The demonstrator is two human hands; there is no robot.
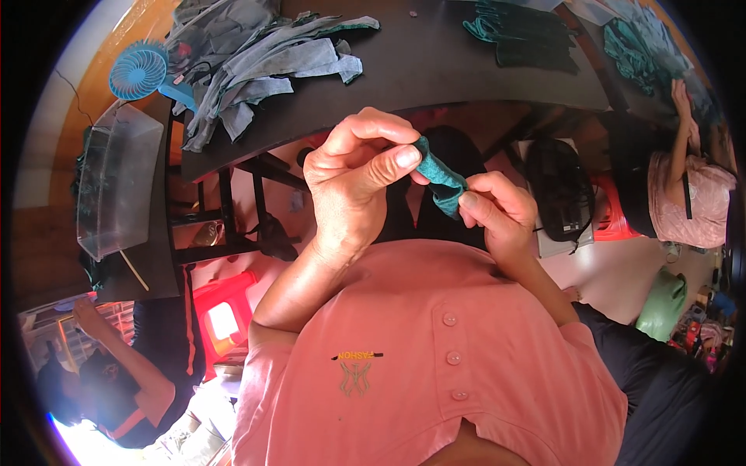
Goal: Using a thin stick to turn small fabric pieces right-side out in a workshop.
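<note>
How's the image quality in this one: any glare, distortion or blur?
Head view: glare whitens the lower-left rim; head view: fisheye distortion bows the dark table; head view: the green fabric piece looks fairly sharp, without obvious blur.

Fabric strip [443,172]: deep teal green. Shirt [373,311]: coral pink, with yellow lettering [356,356] and grey-green emblem [355,379]; buttons [453,357] matching pink. Tabletop [435,66]: dark grey-brown. Cloth pile [272,66] at left: pale blue-grey, green showing at edges. Cloth stack [528,40] at right: dark green. Fan [138,70]: bright blue. Stool [239,291] at left: red. Bag [556,190]: black. Sack [660,304]: light green.
</note>
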